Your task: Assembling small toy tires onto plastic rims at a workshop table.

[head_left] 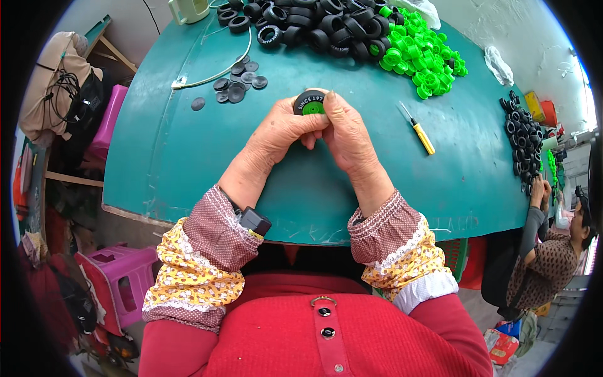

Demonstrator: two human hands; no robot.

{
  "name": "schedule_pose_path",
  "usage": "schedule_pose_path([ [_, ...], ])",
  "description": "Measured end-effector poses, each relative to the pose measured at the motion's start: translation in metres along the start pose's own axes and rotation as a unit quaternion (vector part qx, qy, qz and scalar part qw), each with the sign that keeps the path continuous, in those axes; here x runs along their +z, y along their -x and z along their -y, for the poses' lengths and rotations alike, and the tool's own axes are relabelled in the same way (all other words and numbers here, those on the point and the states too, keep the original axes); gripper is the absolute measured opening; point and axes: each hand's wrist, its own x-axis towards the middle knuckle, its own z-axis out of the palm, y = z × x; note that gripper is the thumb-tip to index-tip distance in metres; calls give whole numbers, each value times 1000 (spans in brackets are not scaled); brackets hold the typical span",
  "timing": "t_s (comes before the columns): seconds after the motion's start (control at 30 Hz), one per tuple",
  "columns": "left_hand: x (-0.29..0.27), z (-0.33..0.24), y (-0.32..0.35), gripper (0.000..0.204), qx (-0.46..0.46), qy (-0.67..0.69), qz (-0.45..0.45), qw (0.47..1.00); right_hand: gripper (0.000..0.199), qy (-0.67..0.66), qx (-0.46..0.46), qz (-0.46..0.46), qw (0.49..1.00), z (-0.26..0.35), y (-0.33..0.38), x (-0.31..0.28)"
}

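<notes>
A red buttoned garment fills the lower edge, and patterned sleeve covers rise from it on both forearms, which angle inward and meet over the teal table. There both hands clamp one small black toy tyre with a green hub, held upright above the tabletop. The left hand curls its fingers beneath it; the right hand presses a thumb on its rim. Beyond lie dark flat discs, a heap of black tyres and green hubs. A yellow-handled tool lies to the right.
</notes>
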Motion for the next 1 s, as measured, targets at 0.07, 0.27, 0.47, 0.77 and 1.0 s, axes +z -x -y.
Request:
schedule_pose_path([
  [0.07, -1, -1, 0, 28, -15, -33, 4, 999, 42, 68, -1, 17, 998, 0, 1, -1],
  [0.27, 5, -6, 4, 22, -18, -114, 20, 993, 34, -26, 38, -13, 999, 2, 3, -2],
  [0.47, 4, -6, 3, 16, -50, -133, 33, 989, 35, -23, 58, 11, 998, 1, 3, -12],
  [0.77, 3, -1, -2, 18, -43, -133, 12, 990, 31, -60, 75, -43, 994, -3, -2, -8],
  [1.0, -3, -3, -3, 17, 0, -89, -93, 992, 26, 11, -1, -124, 992, -6, -4, -6],
])
